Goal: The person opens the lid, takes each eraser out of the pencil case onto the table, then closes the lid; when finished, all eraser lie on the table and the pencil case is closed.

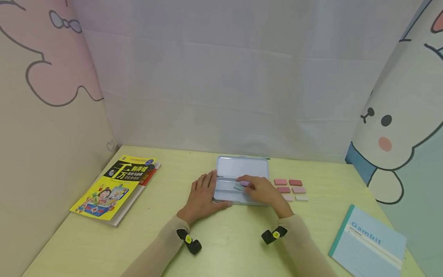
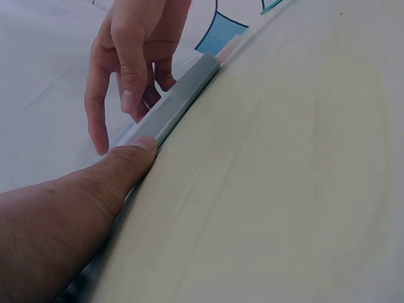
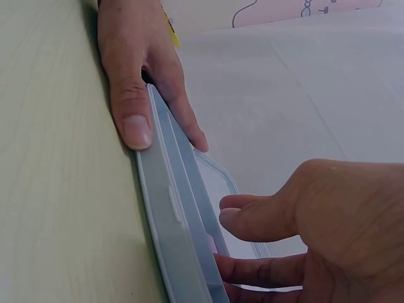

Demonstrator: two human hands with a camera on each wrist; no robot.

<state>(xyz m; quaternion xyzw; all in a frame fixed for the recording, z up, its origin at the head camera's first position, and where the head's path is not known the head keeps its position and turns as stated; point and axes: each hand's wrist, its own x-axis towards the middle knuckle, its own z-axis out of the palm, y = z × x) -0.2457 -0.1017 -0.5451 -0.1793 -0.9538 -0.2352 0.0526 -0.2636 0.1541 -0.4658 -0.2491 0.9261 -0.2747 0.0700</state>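
Note:
A light blue flat case [image 1: 242, 167] lies unfolded on the table, its lid at the back and long compartments in front. Along its left end rests my left hand [image 1: 202, 196], fingers straight, with the thumb [image 3: 137, 130] pressed to the front wall. Over the compartments reaches my right hand [image 1: 264, 190]. Its fingertips are at a small purple block [image 1: 244, 183] inside the case, thumb and fingers standing apart in the right wrist view. A pale green block [image 1: 238, 187] lies beside the purple one, partly covered by the right hand.
Several small pink, red and whitish blocks [image 1: 295, 182] lie in rows right of the case. A yellow-covered book [image 1: 104, 192] is at the left, on another book. A blue notebook [image 1: 370, 242] lies at the front right. A white curtain [image 1: 221, 84] hangs behind the table.

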